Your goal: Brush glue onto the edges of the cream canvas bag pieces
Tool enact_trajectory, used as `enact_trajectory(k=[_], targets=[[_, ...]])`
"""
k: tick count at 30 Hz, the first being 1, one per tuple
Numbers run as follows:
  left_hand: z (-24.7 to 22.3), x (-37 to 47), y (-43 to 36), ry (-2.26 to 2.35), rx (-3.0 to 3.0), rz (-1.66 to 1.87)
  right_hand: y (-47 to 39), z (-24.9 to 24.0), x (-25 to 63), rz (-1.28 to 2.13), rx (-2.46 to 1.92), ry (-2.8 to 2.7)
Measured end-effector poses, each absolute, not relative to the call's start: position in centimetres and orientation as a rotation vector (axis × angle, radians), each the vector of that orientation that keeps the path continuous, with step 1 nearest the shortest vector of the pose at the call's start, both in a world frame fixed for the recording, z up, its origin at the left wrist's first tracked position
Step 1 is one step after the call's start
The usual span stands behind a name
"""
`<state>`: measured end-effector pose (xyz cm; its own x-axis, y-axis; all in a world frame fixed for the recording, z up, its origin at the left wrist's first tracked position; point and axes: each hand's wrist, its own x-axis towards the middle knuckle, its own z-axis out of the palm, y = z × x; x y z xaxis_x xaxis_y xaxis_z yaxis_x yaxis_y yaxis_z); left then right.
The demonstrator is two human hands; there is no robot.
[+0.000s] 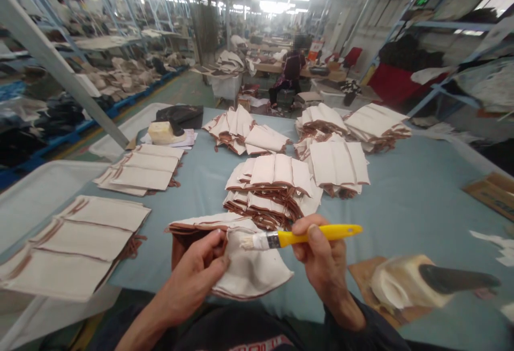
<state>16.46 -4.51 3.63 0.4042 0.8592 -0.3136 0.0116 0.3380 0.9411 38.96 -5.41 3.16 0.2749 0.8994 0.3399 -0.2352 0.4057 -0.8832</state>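
The left hand pinches the edge of a cloth piece, light and limp, best held at its stitched rim, while the right hand, just beside it, grips a yellow-handled brush whose bristles touch the cloth.

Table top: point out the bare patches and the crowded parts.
Bare blue table lies right of the centre stacks, up to the cardboard. A narrower strip runs between the left stacks and centre. The far edge and the space around both hands are crowded.

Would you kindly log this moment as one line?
left hand: holds fabric piece | right hand: holds yellow brush | bristles on fabric
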Motion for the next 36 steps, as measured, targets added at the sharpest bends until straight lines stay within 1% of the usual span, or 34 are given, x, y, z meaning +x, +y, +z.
enact_trajectory(k=[3, 6, 11, 17, 20, 24, 27, 31, 36], targets=[[5.0, 16.0, -4.2, 1.04, 1.26, 0.677, -4.5, 3.9, 38.7, 0.956, -0.766, -1.055], [5.7, 16.1, -4.3, 1.048, 1.305, 0.642, -3.9, 3.8, 37.7, 0.965, -0.776, -1.159], [5.3, 16.7, -5.3, 1.034, 1.152, 0.639, -3.4, 3.3, 36.6, 0.76, -0.833, -1.299], [5.1, 16.9, -5.8, 0.967, 0.973, 0.669, -4.4, 4.4, 37.4, 0.658, -0.813, -1.233], [5.4, 17.0, -6.0, 0.946, 0.941, 0.655, -5.2, 4.0, 37.6, 0.645, -0.824, -1.419], [5.3, 16.9, -6.3, 0.946, 0.965, 0.634, -5.6, 3.5, 37.8, 0.494, -0.903, -1.52], [4.8, 16.5, -6.7, 0.991, 1.18, 0.663, -5.8, 4.0, 37.9, 0.435, -0.91, -1.401], [3.5, 15.9, -7.6, 1.116, 1.726, 0.787, -6.8, 4.6, 38.0, 0.515, -0.932, -1.26], [1.6, 16.0, -8.4, 1.0, 2.282, 1.046, -9.4, 4.5, 38.2, 0.506, -1.001, -1.464]])
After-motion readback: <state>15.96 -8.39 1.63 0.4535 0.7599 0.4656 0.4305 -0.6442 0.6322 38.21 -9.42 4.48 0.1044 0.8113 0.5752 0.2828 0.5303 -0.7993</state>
